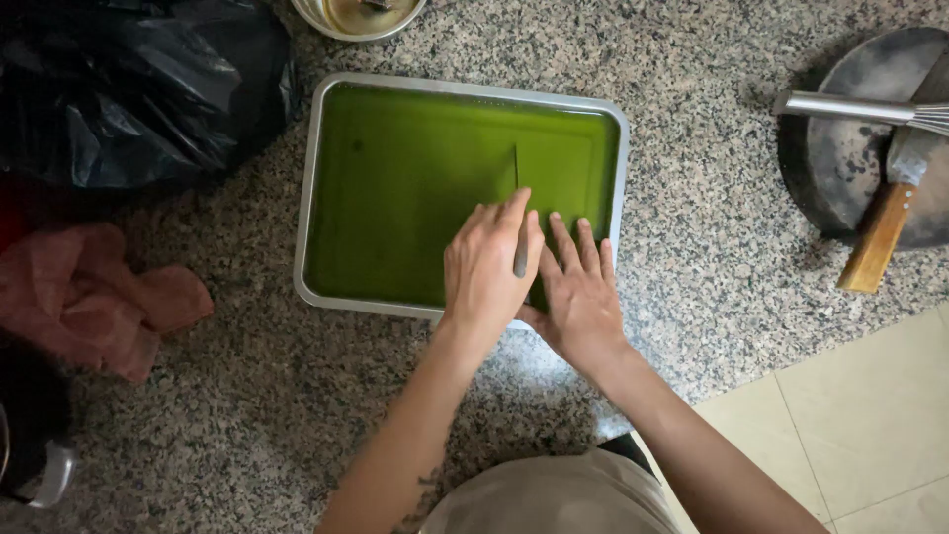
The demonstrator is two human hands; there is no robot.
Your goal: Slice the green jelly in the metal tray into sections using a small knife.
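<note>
- Head view: left hand closed around a thin knife, forefinger stretched along the spine, blade sunk point-first into the green jelly.
- Right hand just beside, touching the left, fingers together and flat on the jelly's near right corner, gripping nothing.
- One slab of green jelly, filling one rectangular metal tray on the speckled granite counter; one straight slit visible ahead of the blade.
- Likely soft, wobbly and slick, easily torn; heavy with the tray; better lifted by the tray's rim with both hands than by the jelly itself.
- Farther out, at right: one round dark board carrying one whisk and one wooden-handled cleaver, well apart from the tray.
- At left: one black plastic bag and one crumpled reddish cloth.
- At the top edge: one metal bowl, only partly in frame.
</note>
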